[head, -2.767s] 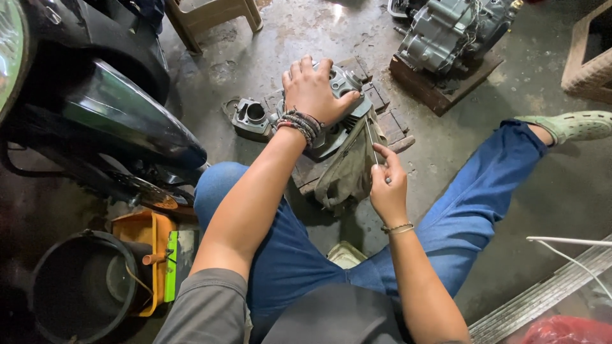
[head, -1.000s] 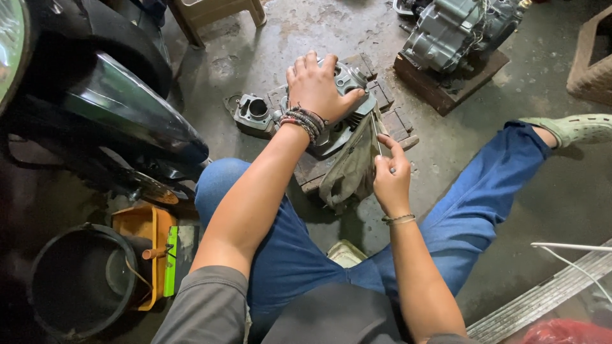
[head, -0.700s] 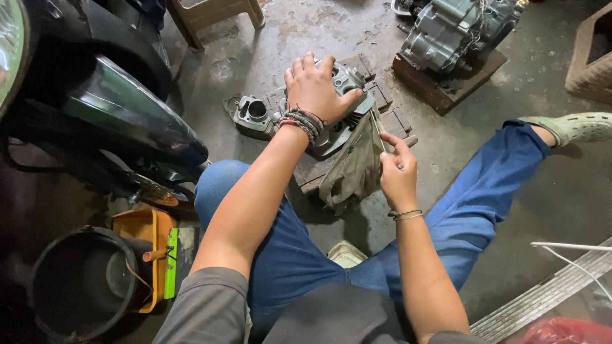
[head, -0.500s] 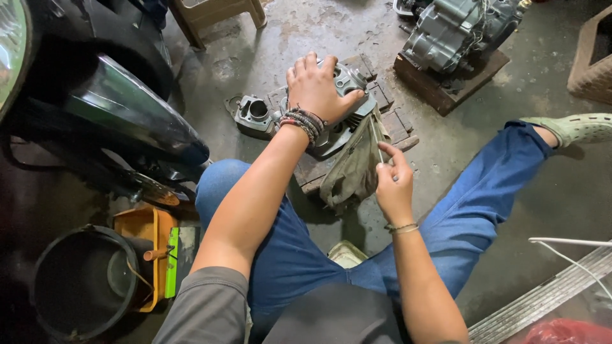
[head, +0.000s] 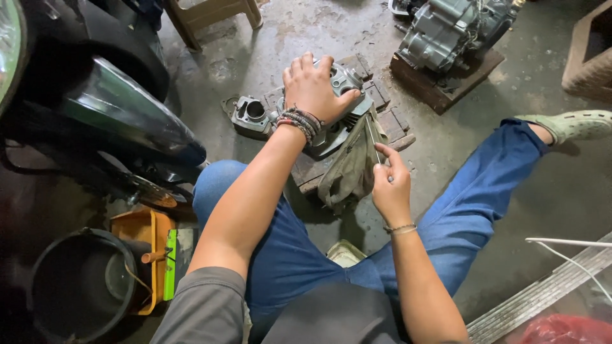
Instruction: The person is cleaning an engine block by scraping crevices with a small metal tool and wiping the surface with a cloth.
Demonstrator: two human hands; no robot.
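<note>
My left hand (head: 313, 88) lies palm-down on a grey metal engine head (head: 338, 127) that rests on a wooden pallet block (head: 382, 111) on the concrete floor. Beaded bracelets circle that wrist. My right hand (head: 390, 188) pinches a thin metal rod (head: 373, 139) that runs up to the side of the engine head. A dirty olive rag (head: 349, 171) hangs from the part beside that hand. A smaller grey metal part with a round bore (head: 253, 116) lies just left of the engine head.
A motorcycle's dark front (head: 95, 108) fills the left. A black bucket (head: 70, 286) and an orange tray (head: 143, 255) sit at lower left. An engine block (head: 449, 32) on a wooden board stands at the top right. My legs in blue jeans (head: 484, 197) spread forward.
My right hand has shifted slightly along the rod and rag, up and then back down. My left hand has stayed on the engine head.
</note>
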